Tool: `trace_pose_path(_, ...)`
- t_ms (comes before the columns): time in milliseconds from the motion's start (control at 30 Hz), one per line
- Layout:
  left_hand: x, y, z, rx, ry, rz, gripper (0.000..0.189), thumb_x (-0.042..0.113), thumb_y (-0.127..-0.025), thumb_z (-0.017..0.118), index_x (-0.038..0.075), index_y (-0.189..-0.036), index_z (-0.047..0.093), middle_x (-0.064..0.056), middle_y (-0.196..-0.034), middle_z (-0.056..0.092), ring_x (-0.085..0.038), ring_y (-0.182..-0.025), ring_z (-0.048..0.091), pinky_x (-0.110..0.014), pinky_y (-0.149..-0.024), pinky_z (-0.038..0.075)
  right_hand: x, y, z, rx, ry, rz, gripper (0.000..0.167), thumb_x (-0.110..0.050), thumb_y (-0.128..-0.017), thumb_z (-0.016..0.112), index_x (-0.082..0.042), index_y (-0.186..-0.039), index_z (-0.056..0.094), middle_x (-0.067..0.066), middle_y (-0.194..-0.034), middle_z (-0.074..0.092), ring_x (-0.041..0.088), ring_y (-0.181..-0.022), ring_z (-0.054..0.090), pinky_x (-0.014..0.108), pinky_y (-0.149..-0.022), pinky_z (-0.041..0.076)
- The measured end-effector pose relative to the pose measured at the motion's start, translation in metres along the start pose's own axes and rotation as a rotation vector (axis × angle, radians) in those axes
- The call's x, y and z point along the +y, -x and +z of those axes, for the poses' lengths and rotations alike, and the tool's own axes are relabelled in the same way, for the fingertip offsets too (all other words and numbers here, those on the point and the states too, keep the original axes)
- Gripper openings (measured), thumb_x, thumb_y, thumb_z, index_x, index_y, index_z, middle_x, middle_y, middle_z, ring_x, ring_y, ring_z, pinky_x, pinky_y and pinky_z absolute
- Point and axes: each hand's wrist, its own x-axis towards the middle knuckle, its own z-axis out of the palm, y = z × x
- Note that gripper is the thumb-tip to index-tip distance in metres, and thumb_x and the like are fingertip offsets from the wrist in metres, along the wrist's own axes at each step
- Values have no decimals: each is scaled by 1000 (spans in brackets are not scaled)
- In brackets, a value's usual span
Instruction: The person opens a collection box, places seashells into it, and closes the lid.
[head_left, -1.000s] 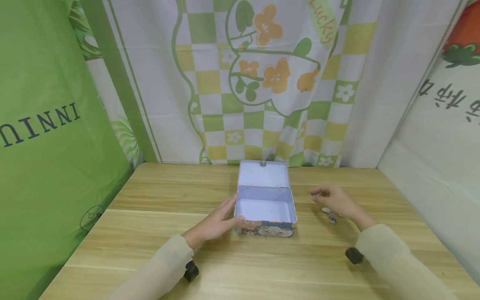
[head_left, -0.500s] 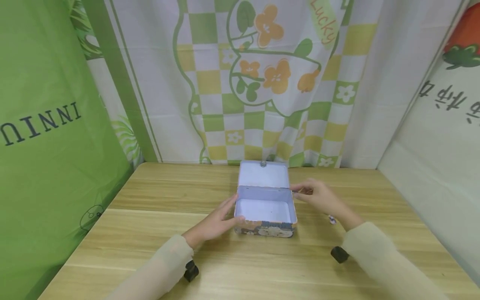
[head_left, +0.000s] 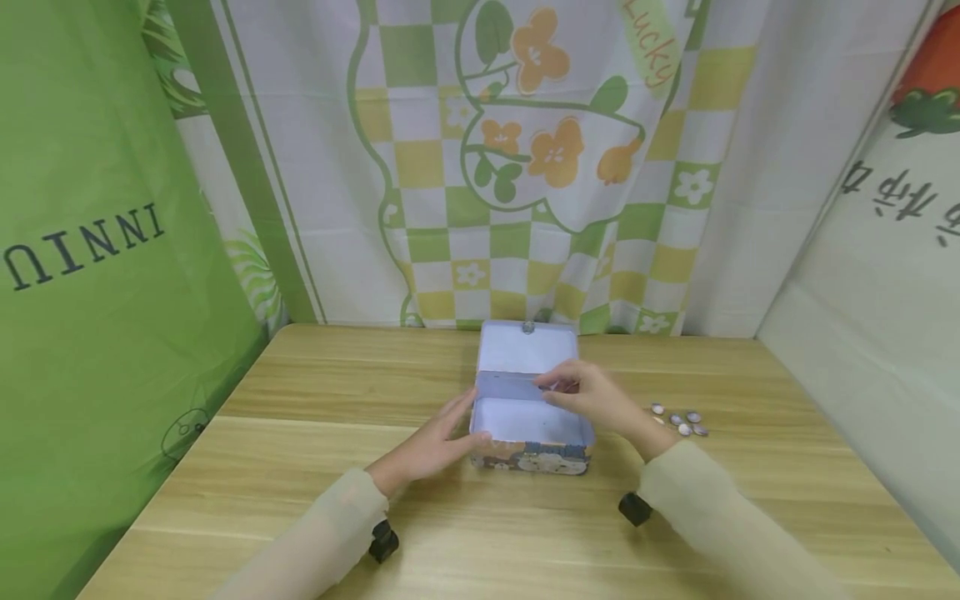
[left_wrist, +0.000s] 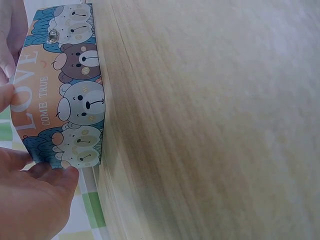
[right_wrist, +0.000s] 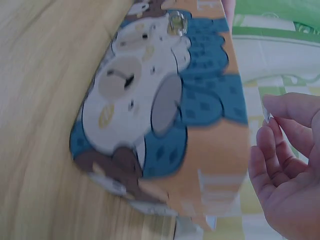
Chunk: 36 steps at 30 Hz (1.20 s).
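An open tin box point(head_left: 491, 450) with cartoon bears on its front stands mid-table, its lid point(head_left: 517, 346) tipped back. My left hand point(head_left: 427, 442) holds the box's front left corner, fingers along the left side and thumb near the front rim. Over the right part of the box is my right hand point(head_left: 592, 400), thumb and fingers pinching a small thin piece point(right_wrist: 269, 118), mostly hidden by the fingertips. The box's pale inside shows no pieces in the head view. Several small round whitish and purplish pieces point(head_left: 676, 419) lie on the table right of the box.
The wooden table point(head_left: 315, 392) runs back to a patterned curtain point(head_left: 420, 167). Green cloth point(head_left: 112, 333) hangs at the left and white cloth point(head_left: 862, 333) at the right. Black wrist cameras point(head_left: 636, 508) sit under both sleeves.
My right hand has moved left from beside the loose pieces to over the box, uncovering those pieces on the table. The left hand and box have stayed in place.
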Motion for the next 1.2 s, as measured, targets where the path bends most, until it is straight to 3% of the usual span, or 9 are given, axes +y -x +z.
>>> trace_pose_path(167,0,-1,0,-10,5,0,84,49,-101,55,14,-162,9,-15,-166,7,-40,-149,13,-67,-113,20,-6,-6,14,-31,-3,1,21,-14,-93,73,-10,-113,76,0,-101,65,15,-86,60,32,-76,54)
trace_pose_path(467,3,0,-1,-31,13,-8,85,50,-101,54,16,-163,6,-13,-167,5,-39,-149,11,-68,-112,20,-12,-15,34,-74,-43,-33,25,-13,-93,72,-2,-116,73,4,-103,65,17,-89,60,32,-80,54)
trace_pose_path(733,2,0,-1,-16,-6,-4,84,47,-102,55,14,-163,8,-13,-167,6,-40,-149,14,-70,-111,19,-14,-24,50,-103,-23,-49,23,-13,-93,72,-5,-115,74,4,-106,68,16,-89,62,31,-80,54)
trace_pose_path(1200,1,1,0,-28,20,-10,81,44,-103,54,16,-163,6,-14,-167,4,-42,-149,13,-72,-109,22,-9,-28,61,-143,-12,3,27,-13,-93,73,-7,-119,73,10,-114,67,16,-92,61,28,-74,55)
